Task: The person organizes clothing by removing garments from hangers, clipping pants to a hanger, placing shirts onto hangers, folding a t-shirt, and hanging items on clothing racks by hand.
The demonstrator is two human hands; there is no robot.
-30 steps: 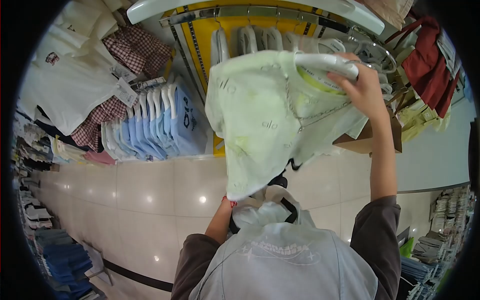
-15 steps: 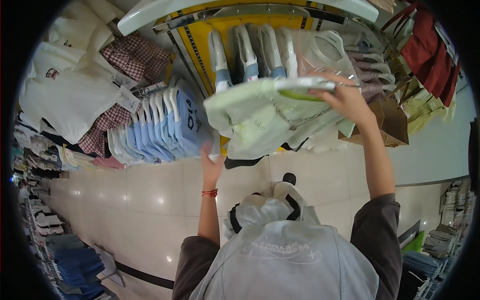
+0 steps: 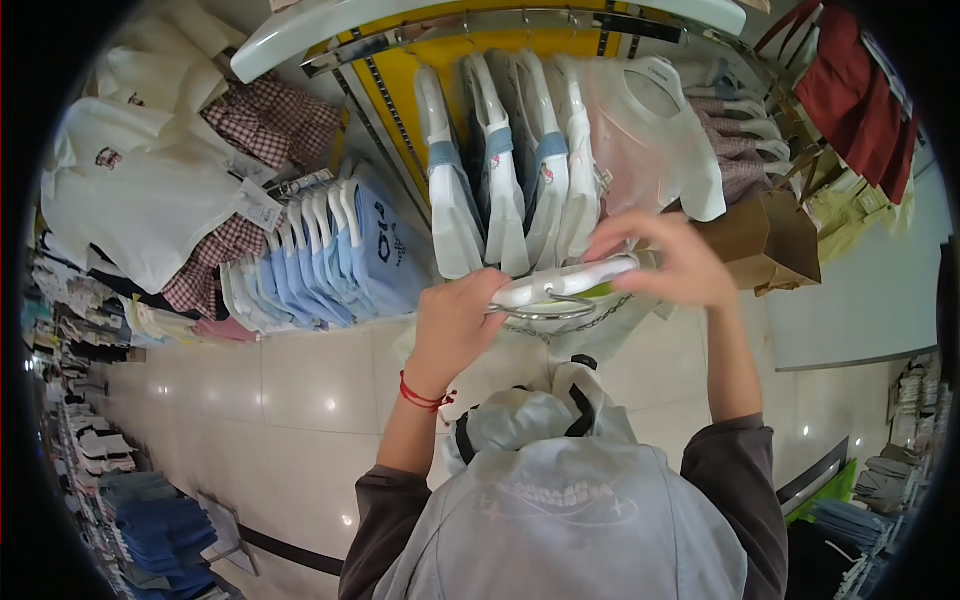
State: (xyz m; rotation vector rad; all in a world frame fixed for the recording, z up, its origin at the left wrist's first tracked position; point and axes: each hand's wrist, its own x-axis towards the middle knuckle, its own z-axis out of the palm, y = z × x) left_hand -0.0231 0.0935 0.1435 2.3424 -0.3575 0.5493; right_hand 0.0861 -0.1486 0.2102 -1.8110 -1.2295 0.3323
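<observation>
Left hand [image 3: 452, 325] clamped on a white hanger [image 3: 572, 278]; right hand [image 3: 685, 265] with fingers apart at the other end.

The left fingers close round the hanger's left end (a red cord [image 3: 425, 402] circles that wrist). The right fingers are spread and curved about the right end (motion blur: contact cannot be determined). The hanger lies roughly level between the hands, its metal hook [image 3: 540, 316] turned toward the person. The pale green top [image 3: 622, 322] hangs below it, a chain [image 3: 560, 332] along its neckline. Beyond the hands, white tops [image 3: 505, 215] with blue bands hang from a metal rail [image 3: 360, 50], with a pale pink top [image 3: 635, 120] just to their right. Light blue tops [image 3: 385, 250] hang to the left; a brown paper bag [image 3: 770, 240] is near the right hand.
</observation>
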